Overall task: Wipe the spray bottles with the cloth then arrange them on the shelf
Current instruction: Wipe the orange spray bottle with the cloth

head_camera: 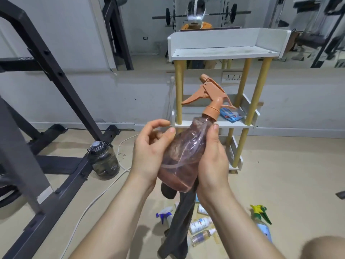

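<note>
I hold a pink see-through spray bottle (183,156) with an orange trigger head, tilted to the right in front of the white shelf (222,53). My left hand (149,152) cups its left side, thumb on the front and fingers curled. My right hand (212,161) grips its right side. A dark grey cloth (179,221) hangs from under the bottle between my wrists. On the floor below lie a white and blue spray bottle (166,215), a green and yellow spray bottle (261,219) and several small bottles (200,224).
The shelf has wooden legs and three tiers; a blue packet (231,114) lies on the middle tier. A black gym rack (56,165) fills the left. A dark water jug (103,161) and a white cable (97,195) are on the floor. A mirror spans the wall.
</note>
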Tool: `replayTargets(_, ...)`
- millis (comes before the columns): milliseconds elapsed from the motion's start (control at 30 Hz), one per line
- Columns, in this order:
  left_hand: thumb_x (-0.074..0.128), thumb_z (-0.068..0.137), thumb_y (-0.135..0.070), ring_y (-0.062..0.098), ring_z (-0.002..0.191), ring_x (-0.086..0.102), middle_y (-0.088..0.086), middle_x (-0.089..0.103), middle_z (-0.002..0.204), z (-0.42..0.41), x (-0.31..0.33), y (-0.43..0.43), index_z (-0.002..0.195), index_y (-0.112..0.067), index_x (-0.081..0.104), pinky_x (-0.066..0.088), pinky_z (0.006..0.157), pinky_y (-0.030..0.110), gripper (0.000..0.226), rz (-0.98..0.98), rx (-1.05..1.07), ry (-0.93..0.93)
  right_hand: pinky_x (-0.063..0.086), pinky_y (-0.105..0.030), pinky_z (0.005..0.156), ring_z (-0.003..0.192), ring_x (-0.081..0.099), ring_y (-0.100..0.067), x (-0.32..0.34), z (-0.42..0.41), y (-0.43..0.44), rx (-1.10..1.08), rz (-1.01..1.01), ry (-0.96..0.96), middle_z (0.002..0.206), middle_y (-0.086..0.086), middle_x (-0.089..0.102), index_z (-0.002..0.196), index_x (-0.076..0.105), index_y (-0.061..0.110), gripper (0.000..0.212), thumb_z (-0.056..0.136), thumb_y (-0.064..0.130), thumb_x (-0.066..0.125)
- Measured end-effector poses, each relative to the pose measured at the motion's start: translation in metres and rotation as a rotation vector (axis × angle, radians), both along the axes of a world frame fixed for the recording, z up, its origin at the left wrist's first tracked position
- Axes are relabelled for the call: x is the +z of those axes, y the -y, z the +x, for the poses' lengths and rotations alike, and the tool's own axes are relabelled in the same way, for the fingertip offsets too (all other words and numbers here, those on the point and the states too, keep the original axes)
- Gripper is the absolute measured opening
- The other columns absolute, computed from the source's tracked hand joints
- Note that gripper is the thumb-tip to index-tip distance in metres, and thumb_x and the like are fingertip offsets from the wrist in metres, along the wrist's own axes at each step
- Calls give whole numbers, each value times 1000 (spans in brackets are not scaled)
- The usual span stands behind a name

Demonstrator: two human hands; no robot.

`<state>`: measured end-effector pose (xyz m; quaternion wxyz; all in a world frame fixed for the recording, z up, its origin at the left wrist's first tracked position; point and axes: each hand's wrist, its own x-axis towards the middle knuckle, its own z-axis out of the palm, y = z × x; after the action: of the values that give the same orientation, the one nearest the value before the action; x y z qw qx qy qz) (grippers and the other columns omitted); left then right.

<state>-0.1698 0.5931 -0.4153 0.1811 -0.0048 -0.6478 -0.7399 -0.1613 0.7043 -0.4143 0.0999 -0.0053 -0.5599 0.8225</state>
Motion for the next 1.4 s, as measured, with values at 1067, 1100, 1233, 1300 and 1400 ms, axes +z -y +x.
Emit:
replayTargets(1067,64,83,-34,30,89,64,7,64,90,-6,11,16,104,-14,60,50,93,57,30,409,162,-85,44,-10,97,123,53,9,-3,46,56,129,-217,56,143,14,52,150,37,21,68,93,-18,37)
replayTargets(1100,65,84,-34,29,91,65,7,65,92,-4,13,17,107,-13,62,50,95,58,31,440,204,-70,44,-10,96,120,54,10,-6,48,61,140,-225,60,141,15,53,149,38,22,69,93,-19,39)
replayTargets(1233,52,92,-44,29,78,70,12,67,86,0,19,30,106,-7,62,61,74,43,41,694,184,29,45,-25,104,123,56,1,-3,36,72,139,-338,123,144,5,53,144,46,15,65,90,-22,45)
replayTargets(1300,42,95,-48,27,66,68,10,67,75,2,17,38,90,-13,62,58,66,36,41,795,107,52,45,-34,108,123,58,-5,-1,30,80,142,-336,123,139,4,59,142,49,13,64,90,-23,42)
replayTargets(1400,40,93,-52,28,71,67,10,68,75,10,14,46,86,-16,63,54,75,38,43,788,73,105,49,-39,103,111,67,-20,-2,19,89,113,-344,199,117,-4,71,130,61,11,55,88,-21,44)
